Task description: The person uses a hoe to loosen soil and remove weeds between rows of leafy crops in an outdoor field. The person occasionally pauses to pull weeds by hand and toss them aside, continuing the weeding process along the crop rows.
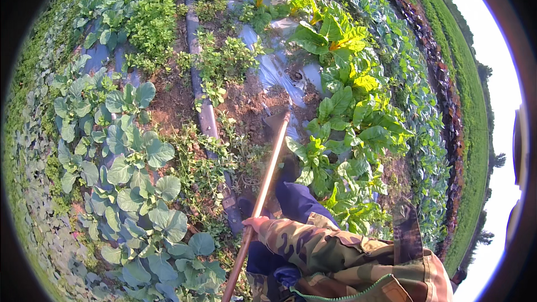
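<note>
My right hand (256, 223), at the end of a camouflage sleeve, is closed around the wooden handle of a hoe (268, 172). The handle runs from the bottom edge up to the metal blade (275, 121), which is low at the soil (245, 102) beside torn plastic mulch film (270, 69). Whether the blade's edge is in the soil cannot be told. Low weeds (201, 163) grow left of the handle. Leafy chard plants (335, 105) stand close to its right. My left hand is out of view.
A dark irrigation hose or strip (205, 113) runs lengthwise through the weeds. Broad-leaved brassica plants (138, 184) fill the left side. Dark red plants (444, 79) form a row farther right. My legs in blue trousers (300, 203) are just right of the handle.
</note>
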Available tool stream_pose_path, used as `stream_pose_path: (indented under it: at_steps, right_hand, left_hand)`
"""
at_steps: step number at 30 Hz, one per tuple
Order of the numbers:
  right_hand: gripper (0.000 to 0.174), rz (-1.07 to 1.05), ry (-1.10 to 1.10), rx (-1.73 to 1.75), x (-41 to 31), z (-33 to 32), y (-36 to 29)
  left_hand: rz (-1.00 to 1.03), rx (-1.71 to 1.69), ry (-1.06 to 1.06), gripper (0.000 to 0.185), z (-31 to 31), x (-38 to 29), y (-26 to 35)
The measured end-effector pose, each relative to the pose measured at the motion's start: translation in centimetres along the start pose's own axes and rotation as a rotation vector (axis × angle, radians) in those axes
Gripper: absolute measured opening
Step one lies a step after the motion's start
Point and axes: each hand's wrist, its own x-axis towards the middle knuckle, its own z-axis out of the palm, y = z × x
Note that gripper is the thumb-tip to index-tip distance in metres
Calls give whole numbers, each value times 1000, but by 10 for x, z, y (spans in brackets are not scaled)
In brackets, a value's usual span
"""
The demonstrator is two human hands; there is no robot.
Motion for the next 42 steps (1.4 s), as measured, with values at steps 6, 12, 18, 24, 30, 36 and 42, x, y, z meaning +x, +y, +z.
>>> stream_pose_path:
  at_steps: [6, 12, 18, 24, 30, 36, 42]
  right_hand:
    - [19, -89, 58, 102, 7, -15, -67]
    - [16, -108, 78, 110, 7, -41, -162]
    - [11, -145, 5, 237, 13, -84, -281]
    - [18, -194, 18, 305, 33, -133, -407]
    - [18, -308, -47, 447, 39, -187, -473]
    - [22, -420, -93, 521, 59, -226, -524]
    - [21, -373, 51, 399, 61, -218, -514]
  left_hand:
    - [170, -258, 52, 34, 1, 22, 57]
    - [245, -375, -48, 31, 14, 51, 136]
    - [360, -742, -242, 34, -15, 66, 235]
    - [481, -294, 111, 47, -118, 38, 403]
    - [507, -159, 73, 40, -170, 37, 503]
    - [641, -169, 43, 36, -176, 69, 556]
    - [605, -180, 10, 34, -162, 76, 556]
